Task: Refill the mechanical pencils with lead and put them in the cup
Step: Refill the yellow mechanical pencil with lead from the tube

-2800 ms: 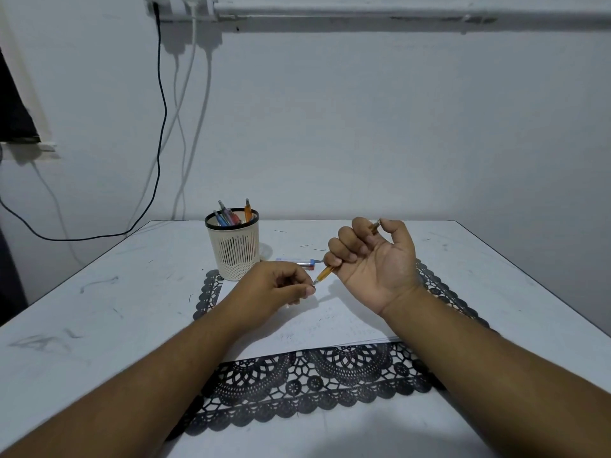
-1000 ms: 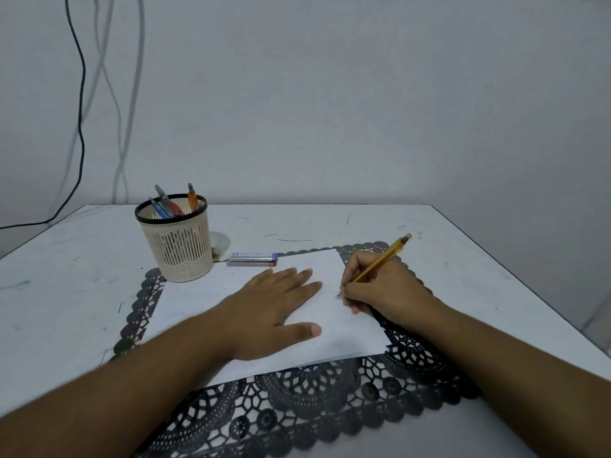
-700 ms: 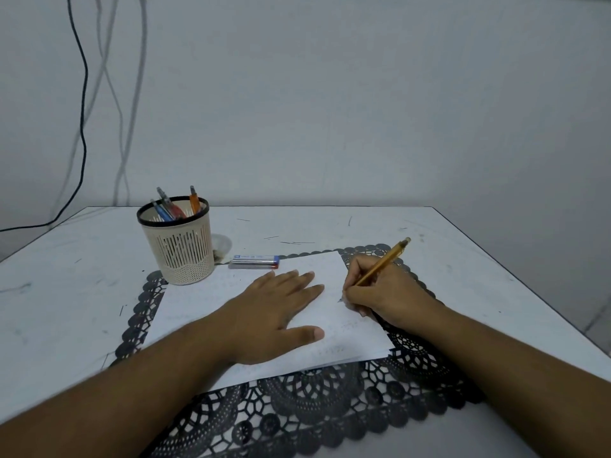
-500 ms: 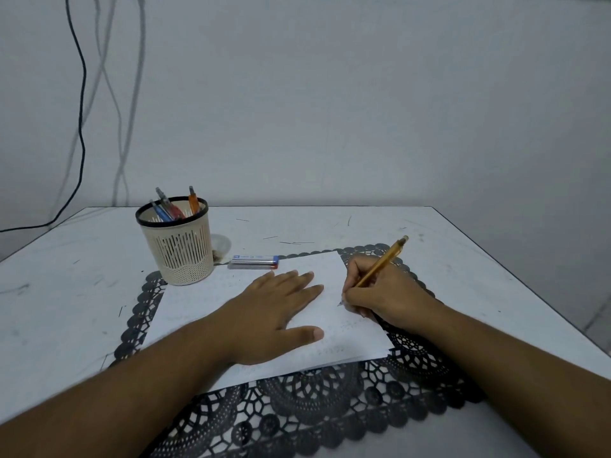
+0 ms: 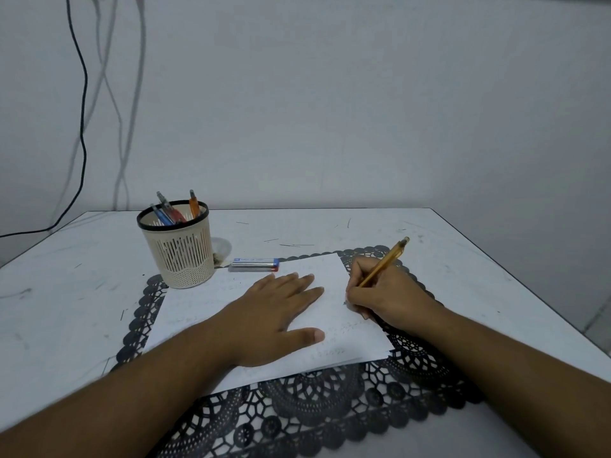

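My right hand [image 5: 385, 297] grips an orange mechanical pencil [image 5: 386, 261] in a writing hold, its tip down on the white paper [image 5: 205, 302]. My left hand [image 5: 274, 310] lies flat on the paper with fingers spread and straight. A beige mesh cup [image 5: 180, 249] with a black rim stands at the paper's far left corner and holds several pencils [image 5: 173, 209]. A small lead case [image 5: 254, 264] with a blue and red label lies just beyond the paper, right of the cup.
The paper rests on a black lace placemat [image 5: 314, 411] on a white table [image 5: 49, 299]. Loose lead bits [image 5: 291, 245] lie beyond the case. Cables [image 5: 82, 120] hang down the wall at the left. The table's right edge [image 5: 515, 282] runs diagonally.
My right hand brought the pencil from a raised hold down to the paper, and my left hand flattened on the sheet. Over the last second both hands have barely moved.
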Available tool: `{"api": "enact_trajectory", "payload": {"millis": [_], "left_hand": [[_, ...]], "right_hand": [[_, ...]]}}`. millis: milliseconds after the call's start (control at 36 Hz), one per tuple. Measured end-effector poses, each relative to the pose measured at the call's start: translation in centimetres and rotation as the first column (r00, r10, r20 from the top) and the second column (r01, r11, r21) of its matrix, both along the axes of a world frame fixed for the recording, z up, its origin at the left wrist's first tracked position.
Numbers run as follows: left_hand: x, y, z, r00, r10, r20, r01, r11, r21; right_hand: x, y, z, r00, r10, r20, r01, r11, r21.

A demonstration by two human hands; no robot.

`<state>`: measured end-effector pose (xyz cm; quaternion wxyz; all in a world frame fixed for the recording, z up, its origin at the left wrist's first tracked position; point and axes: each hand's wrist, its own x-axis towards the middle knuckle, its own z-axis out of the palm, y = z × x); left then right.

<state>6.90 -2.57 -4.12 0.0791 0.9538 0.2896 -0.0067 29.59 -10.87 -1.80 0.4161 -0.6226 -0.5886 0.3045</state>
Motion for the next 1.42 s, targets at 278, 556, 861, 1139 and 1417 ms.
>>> {"api": "enact_trajectory", "payload": {"millis": [278,556,861,1139,1417], "left_hand": [[0.2,-0.8,0.9,0.964,-0.001,0.267,-0.010,0.999,0.039],[0.3,-1.7,2.1,0.690,0.153,0.707,-0.038,0.984,-0.176],[0.2,-1.2,1.4,0.647,0.302,0.700,-0.076,0.939,-0.335],[0.2,-1.1,1.5,0.641,0.314,0.700,-0.069,0.932,-0.355],[0.0,-1.2,1.6,0.630,0.339,0.699,-0.060,0.918,-0.391]], "right_hand": [[0.6,0.2,-0.1,0.968,0.053,-0.246,-0.045,0.998,0.035],[-3.6,-0.3,2.3,0.945,0.075,-0.320,-0.020,0.985,0.170],[-5.5,0.8,4.2,0.387,0.300,-0.872,-0.053,0.951,0.304],[-4.7,1.3,3.3,0.331,0.350,-0.876,-0.088,0.936,0.341],[-4.4,1.2,2.9,0.300,0.348,-0.888,-0.091,0.937,0.336]]}}
